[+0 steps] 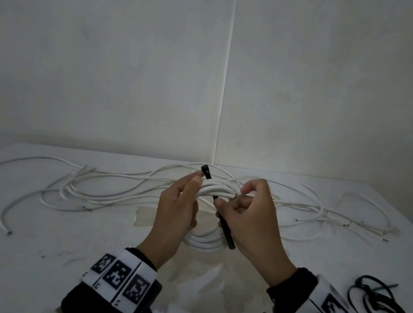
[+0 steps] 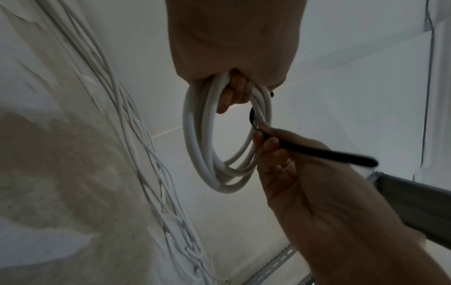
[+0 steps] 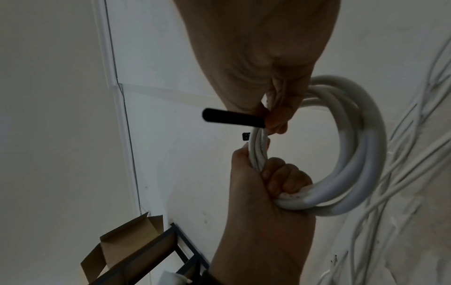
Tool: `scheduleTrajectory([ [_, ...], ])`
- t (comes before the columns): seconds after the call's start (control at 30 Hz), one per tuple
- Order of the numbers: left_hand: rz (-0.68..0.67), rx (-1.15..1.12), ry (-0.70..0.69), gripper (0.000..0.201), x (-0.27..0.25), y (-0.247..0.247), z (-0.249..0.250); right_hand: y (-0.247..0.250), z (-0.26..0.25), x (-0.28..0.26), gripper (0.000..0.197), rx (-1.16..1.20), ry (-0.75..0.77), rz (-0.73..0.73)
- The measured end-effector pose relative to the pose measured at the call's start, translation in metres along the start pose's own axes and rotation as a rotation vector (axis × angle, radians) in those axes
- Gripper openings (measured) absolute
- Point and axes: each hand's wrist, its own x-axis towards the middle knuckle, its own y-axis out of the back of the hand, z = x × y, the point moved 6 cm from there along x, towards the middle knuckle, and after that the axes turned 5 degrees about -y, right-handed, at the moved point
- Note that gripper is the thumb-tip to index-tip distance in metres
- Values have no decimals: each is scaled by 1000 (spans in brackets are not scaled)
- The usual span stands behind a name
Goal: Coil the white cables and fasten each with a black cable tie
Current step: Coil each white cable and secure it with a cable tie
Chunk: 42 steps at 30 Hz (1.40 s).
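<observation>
A coil of white cable (image 1: 203, 243) hangs in the air over the table, between my two hands. My left hand (image 1: 184, 199) grips the coil's left side, fingers curled round the strands (image 3: 280, 179). The black cable tie (image 1: 226, 231) passes round the coil; its square head (image 1: 205, 171) sticks up by my left fingertips. My right hand (image 1: 248, 211) pinches the tie's tail (image 3: 231, 118) against the coil's right side. In the left wrist view the tie (image 2: 317, 152) runs from the coil (image 2: 195, 135) across my right fingers.
Several loose white cables (image 1: 114, 187) lie spread across the white table (image 1: 23, 249) behind the hands. A bundle of spare black cable ties (image 1: 376, 305) lies at the front right. A wall stands close behind. An open cardboard box (image 3: 127, 244) sits on a dark frame beside the table.
</observation>
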Motion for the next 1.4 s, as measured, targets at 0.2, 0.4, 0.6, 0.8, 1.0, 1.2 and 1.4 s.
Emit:
scheduleTrajectory([
  [0.2, -27, -49, 47, 30, 1, -3, -1, 3, 1, -1, 25, 30, 19, -79],
  [0.4, 5, -89, 94, 23, 1, 0, -5, -9, -2, -17, 37, -71, 142, -456],
  [0.6, -5, -106, 112, 22, 2, 0, -7, -6, -13, -18, 14, -40, 285, -408],
  [0.8, -18, -130, 112, 28, -3, -3, -6, -6, -13, -12, 18, -42, 270, -296],
  [1.0, -16, -148, 114, 39, -7, -4, -2, -4, -14, -9, 22, -89, 237, -156],
  [1.2, -38, -117, 103, 45, -7, -6, -2, -2, -14, -8, 20, -87, 184, -115],
  [1.4, -47, -79, 93, 36, -8, -5, -3, -1, -12, -6, 21, -105, 128, -123],
])
